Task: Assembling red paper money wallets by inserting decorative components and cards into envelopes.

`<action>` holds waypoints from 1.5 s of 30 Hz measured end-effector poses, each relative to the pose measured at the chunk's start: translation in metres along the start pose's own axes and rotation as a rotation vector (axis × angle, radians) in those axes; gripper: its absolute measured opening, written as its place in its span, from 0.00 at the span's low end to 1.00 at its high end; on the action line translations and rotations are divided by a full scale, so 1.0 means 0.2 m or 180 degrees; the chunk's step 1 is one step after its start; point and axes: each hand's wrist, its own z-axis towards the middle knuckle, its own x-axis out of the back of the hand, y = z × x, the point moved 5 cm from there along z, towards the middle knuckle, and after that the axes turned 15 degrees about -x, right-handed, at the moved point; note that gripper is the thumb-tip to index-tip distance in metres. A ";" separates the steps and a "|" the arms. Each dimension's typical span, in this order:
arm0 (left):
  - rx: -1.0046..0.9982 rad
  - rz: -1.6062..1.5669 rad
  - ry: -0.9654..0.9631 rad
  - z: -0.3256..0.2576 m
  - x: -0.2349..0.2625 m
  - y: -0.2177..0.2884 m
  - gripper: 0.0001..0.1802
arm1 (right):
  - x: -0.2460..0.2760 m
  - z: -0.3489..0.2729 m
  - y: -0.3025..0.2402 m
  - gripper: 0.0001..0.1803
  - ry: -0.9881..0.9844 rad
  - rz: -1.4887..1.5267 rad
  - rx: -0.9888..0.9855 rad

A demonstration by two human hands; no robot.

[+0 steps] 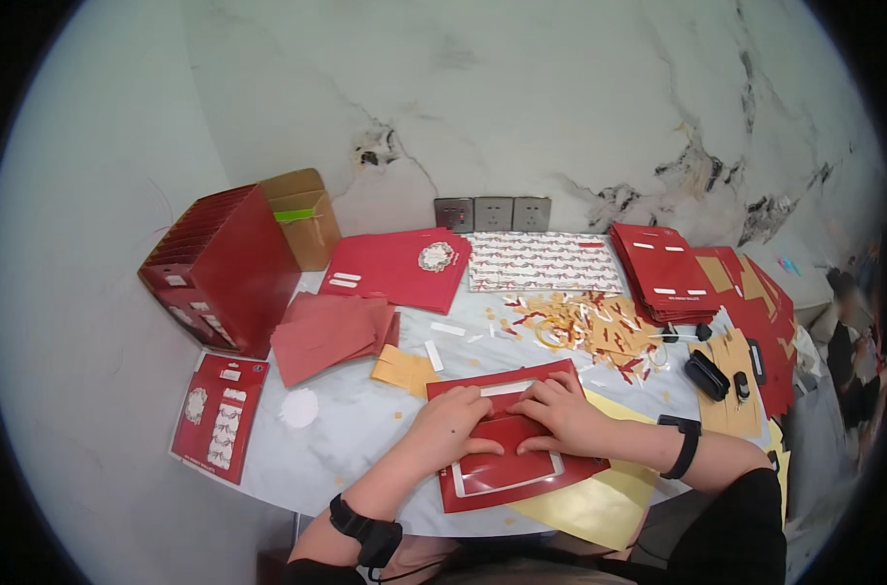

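A red card (463, 497) with a white-edged rectangular window lies on the table in front of me. My left hand (451, 424) presses on its left side, fingers over the upper part and thumb pointing inward. From the other side my right hand (565, 419) rests on the card, its fingers bent and its thumb apart from them. Between the hands a red panel (507, 429) with a crosswise edge fills the window; whether it is a separate piece I cannot tell. Part of a yellow sheet (599, 502) sticks out from under the card at the right.
At the left stand a red divided box (234, 263) and a brown carton (312, 229). Red sheets (331, 336), a printed red card (221, 414) and tan slips (404, 369) lie nearby. Beyond are patterned sheets (541, 263), paper scraps (590, 327), red stacks (658, 273) and a black case (707, 375).
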 end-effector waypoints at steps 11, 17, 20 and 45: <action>0.0243 -0.0704 -0.0150 -0.02 0.00 -0.02 0.18 | 0.02 0.07 -0.11 0.18 -0.0415 0.0247 0.0012; 0.0639 -0.1186 -0.0456 -0.02 -0.01 -0.04 0.15 | -0.01 0.10 -0.13 0.13 -0.0764 -0.0066 -0.0132; 0.0807 -0.1554 -0.0560 -0.03 0.02 -0.03 0.13 | -0.03 0.12 -0.12 0.12 -0.1054 -0.0184 -0.0252; 0.0828 -0.1849 -0.0795 -0.04 -0.03 0.00 0.16 | -0.06 0.12 -0.23 0.19 -0.2169 -0.0742 0.0048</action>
